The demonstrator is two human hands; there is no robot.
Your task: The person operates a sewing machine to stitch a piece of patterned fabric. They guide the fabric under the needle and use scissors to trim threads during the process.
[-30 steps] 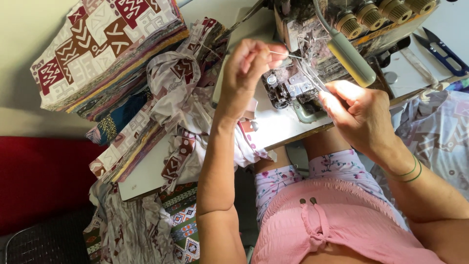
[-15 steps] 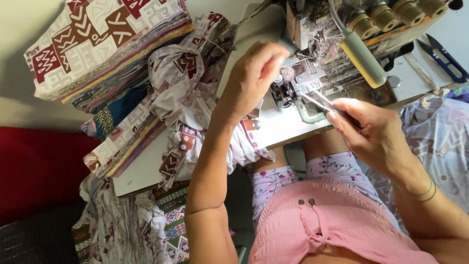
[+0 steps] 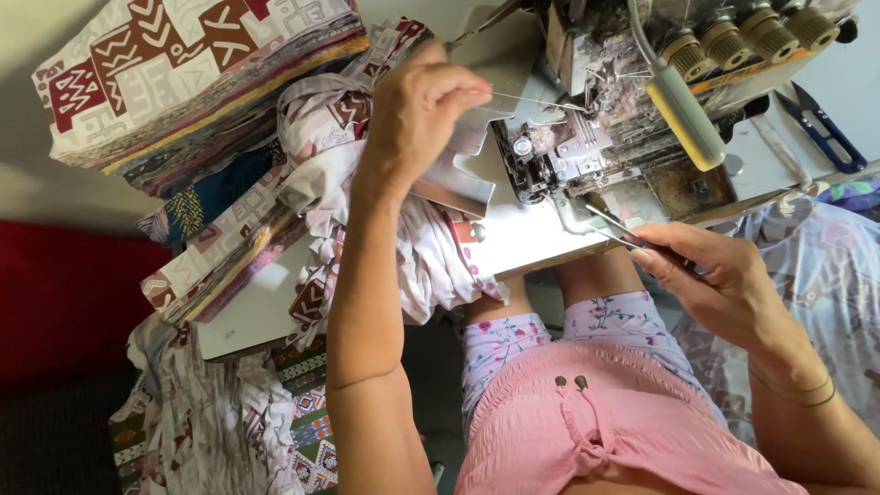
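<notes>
White sewing table [image 3: 541,240] viewed from above, with a grey, lint-covered overlock sewing machine [image 3: 623,137] at its far side. Left hand [image 3: 417,115] raised near the machine's left side, fingertips pinched shut on a fine pale thread [image 3: 527,98] that runs taut toward the machine's needle area. Right hand [image 3: 724,280] lower right, fingers closed around slim metal tweezers [image 3: 619,226]; tips point up-left at the machine's front edge (can't tell if they touch it). Stack of patterned maroon-and-cream fabric pieces [image 3: 183,78] piled at the table's left end; crumpled white printed cloth [image 3: 367,211] under the left forearm, spilling off the table edge. Blue-handled thread snips [image 3: 825,133] lie on the table to the right of the machine, well apart from both hands. Pink shorts [image 3: 605,431] in lap below.
</notes>
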